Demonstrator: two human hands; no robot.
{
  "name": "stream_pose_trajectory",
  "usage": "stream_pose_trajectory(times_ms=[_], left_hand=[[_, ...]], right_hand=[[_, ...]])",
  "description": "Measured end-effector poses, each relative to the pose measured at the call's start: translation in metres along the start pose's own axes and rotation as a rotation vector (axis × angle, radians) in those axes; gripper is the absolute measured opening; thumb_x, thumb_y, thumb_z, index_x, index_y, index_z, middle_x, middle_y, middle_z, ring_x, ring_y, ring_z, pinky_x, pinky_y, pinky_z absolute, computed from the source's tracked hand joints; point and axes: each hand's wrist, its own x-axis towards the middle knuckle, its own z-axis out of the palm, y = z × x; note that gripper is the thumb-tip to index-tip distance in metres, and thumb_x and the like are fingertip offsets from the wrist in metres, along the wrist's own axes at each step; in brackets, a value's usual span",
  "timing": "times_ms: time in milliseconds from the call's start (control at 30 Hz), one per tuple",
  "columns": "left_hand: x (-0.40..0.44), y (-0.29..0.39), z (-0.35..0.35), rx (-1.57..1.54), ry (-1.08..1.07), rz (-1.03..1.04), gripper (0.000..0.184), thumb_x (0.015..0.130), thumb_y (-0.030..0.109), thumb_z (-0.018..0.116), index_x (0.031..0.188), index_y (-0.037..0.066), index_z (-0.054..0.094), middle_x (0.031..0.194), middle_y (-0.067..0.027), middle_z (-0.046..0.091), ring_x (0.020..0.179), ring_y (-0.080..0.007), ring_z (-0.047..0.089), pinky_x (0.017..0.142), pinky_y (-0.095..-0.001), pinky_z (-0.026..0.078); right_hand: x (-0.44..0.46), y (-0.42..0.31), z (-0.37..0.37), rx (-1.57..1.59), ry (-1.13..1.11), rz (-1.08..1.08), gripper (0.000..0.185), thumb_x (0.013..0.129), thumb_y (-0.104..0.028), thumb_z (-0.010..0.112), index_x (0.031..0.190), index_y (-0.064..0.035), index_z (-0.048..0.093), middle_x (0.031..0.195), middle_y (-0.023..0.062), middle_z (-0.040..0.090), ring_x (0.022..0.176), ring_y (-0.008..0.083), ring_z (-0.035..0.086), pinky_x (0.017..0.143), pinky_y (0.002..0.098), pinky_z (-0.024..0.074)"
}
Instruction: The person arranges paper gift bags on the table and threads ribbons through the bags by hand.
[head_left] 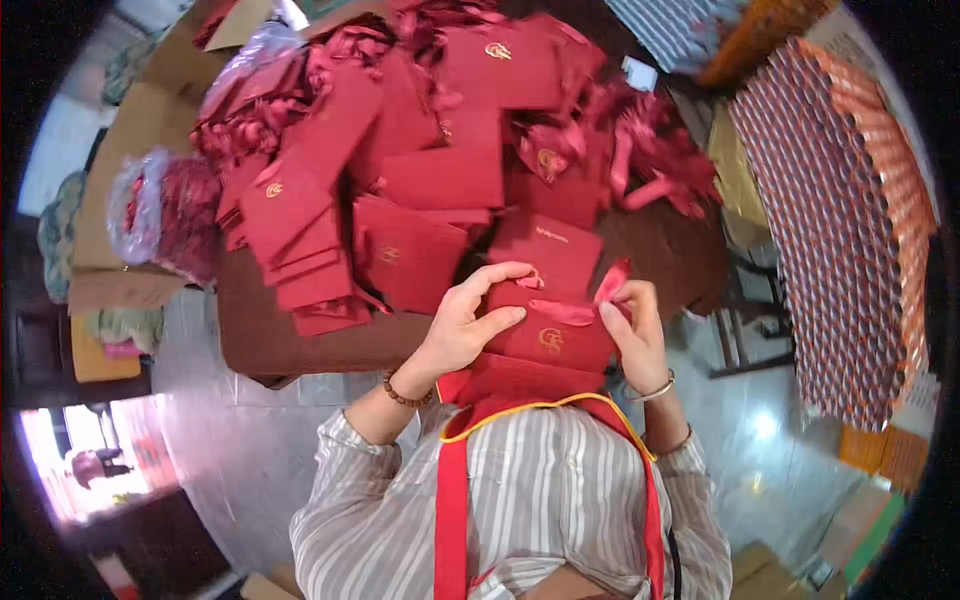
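A red bag with a gold emblem (585,345) lies in front of my body, at the table's near edge. A pink-red ribbon (562,312) runs across its upper part. My left hand (468,322) is at the bag's left side, with thumb and index finger curled around a small bit of ribbon. On the right, my right hand (636,325) pinches the ribbon's other end, which sticks up above the fingers. Just behind the bag is another red bag (555,250) with small gold lettering.
Piled red bags (440,175) and loose ribbons (650,150) cover much of the brown table (270,345). A plastic-wrapped bundle (165,215) stands at the left. Stacked patterned items (810,230) stand at the right, near a dark chair frame (745,330).
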Motion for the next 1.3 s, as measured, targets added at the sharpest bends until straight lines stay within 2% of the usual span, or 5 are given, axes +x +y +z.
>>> stream_pose_trajectory(times_ms=[500, 633, 800, 1100, 1300], left_hand=[[-0.135, 0.015, -0.268, -0.262, 1.281, 0.191, 0.033, 0.080, 0.007, 0.060, 0.111, 0.002, 0.053, 0.098, -0.0063, 0.062, 0.085, -0.0134, 0.060, 0.076, -0.0259, 0.047], [-0.182, 0.012, -0.330, -0.232, 0.996, 0.080, 0.029, 0.082, 0.008, 0.057, 0.110, 0.002, 0.055, 0.102, -0.0064, 0.061, 0.092, -0.0153, 0.059, 0.080, -0.0265, 0.046], [-0.226, -0.075, -0.415, 0.061, 1.166, -0.323, 0.025, 0.080, 0.009, 0.059, 0.103, 0.001, 0.060, 0.093, -0.0053, 0.064, 0.082, -0.0137, 0.060, 0.072, -0.0256, 0.048], [-0.158, -0.040, -0.363, 0.904, 0.994, -0.581, 0.041, 0.072, 0.024, 0.066, 0.105, 0.002, 0.060, 0.095, -0.0172, 0.064, 0.088, -0.0294, 0.061, 0.078, -0.0352, 0.047], [-0.138, -0.047, -0.412, 1.113, 1.111, -0.371, 0.039, 0.073, 0.029, 0.060, 0.104, 0.005, 0.061, 0.098, -0.0181, 0.062, 0.094, -0.0314, 0.058, 0.083, -0.0389, 0.045]], right_hand=[[0.040, -0.003, 0.053, -0.431, -0.537, -0.174, 0.020, 0.083, -0.014, 0.058, 0.096, 0.0001, 0.057, 0.093, 0.0144, 0.058, 0.089, 0.0271, 0.058, 0.078, 0.0320, 0.0448], [0.038, -0.006, 0.053, -0.490, -0.581, -0.196, 0.022, 0.083, -0.016, 0.057, 0.100, -0.0015, 0.056, 0.092, 0.0147, 0.058, 0.088, 0.0291, 0.058, 0.077, 0.0332, 0.0453], [0.040, 0.004, 0.051, -0.534, -0.569, -0.082, 0.022, 0.083, -0.017, 0.058, 0.099, -0.0019, 0.057, 0.091, 0.0140, 0.058, 0.084, 0.0267, 0.059, 0.073, 0.0319, 0.0463], [0.046, 0.009, 0.062, -0.509, -0.582, -0.008, 0.020, 0.084, -0.013, 0.058, 0.099, 0.0004, 0.057, 0.087, 0.0067, 0.057, 0.077, 0.0121, 0.057, 0.066, 0.0247, 0.0462], [0.050, 0.017, 0.057, -0.565, -0.521, 0.069, 0.020, 0.083, -0.014, 0.058, 0.098, -0.0008, 0.058, 0.086, 0.0124, 0.059, 0.075, 0.0196, 0.059, 0.065, 0.0274, 0.0460]])
